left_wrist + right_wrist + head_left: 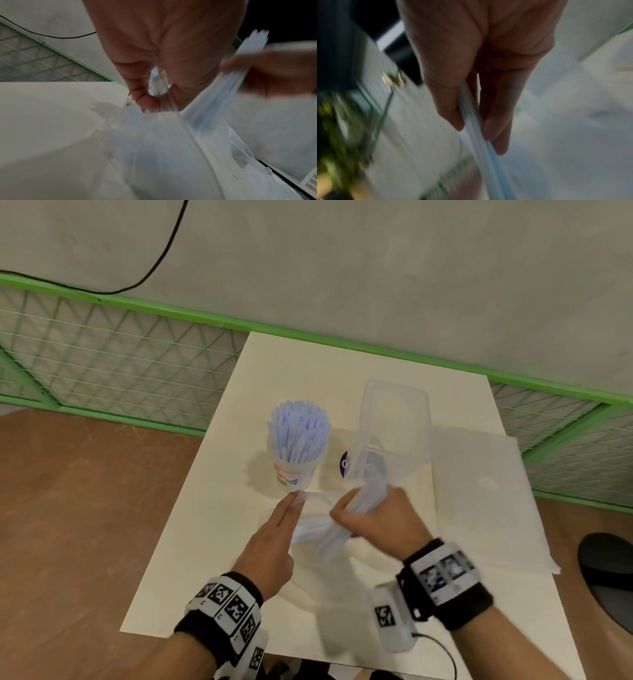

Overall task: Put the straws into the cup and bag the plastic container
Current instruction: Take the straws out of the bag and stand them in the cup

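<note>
Left hand [274,537] pinching a plastic strip, right hand [371,517] gripping straws [329,537] between thumb and fingers, cup [296,463] beyond

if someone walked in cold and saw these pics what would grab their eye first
Probably the cup bristling with pale blue straws, upright near the middle of the white table. Just in front of it, the right hand grips a blurred bundle of more straws while the left hand pinches thin clear plastic. Behind the right hand lies a clear plastic container, and a bright green mesh fence runs along the back.
</note>
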Available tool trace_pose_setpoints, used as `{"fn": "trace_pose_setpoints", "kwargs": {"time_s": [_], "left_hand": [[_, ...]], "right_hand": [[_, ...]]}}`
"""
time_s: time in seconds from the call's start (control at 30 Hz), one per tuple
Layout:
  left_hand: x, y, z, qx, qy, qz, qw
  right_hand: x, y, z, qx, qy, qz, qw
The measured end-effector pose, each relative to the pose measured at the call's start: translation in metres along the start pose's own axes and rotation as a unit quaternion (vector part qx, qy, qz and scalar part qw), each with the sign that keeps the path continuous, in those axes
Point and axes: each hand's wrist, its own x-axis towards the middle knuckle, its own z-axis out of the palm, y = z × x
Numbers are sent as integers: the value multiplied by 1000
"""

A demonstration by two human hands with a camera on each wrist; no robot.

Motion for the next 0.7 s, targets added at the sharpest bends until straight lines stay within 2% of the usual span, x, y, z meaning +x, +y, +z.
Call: {"fn": "trace_pose_setpoints", "kwargs": {"time_s": [0.13,0.23,0.33,0.5,0.6,0.7], "left_hand": [[-1,-4,2,2,-4,0,1000],[0,-3,3,5,-7,-14,1000],[1,-3,2,4,-6,-4,1000],[-1,-4,1,-2,4,11,1000],[-2,-3,1,-4,9,13,1000],[-2,-2,0,-6,11,11,1000]], "right_hand": [[27,-59,-46,68,38,-59,995],[55,-80,-45,59,12,-68,996],[81,-93,-32,20,-1,-79,997],[109,-109,-30,-64,15,-155,986],[121,-106,-24,-143,-13,-174,974],[129,-92,-9,-185,-57,-157,968]]}}
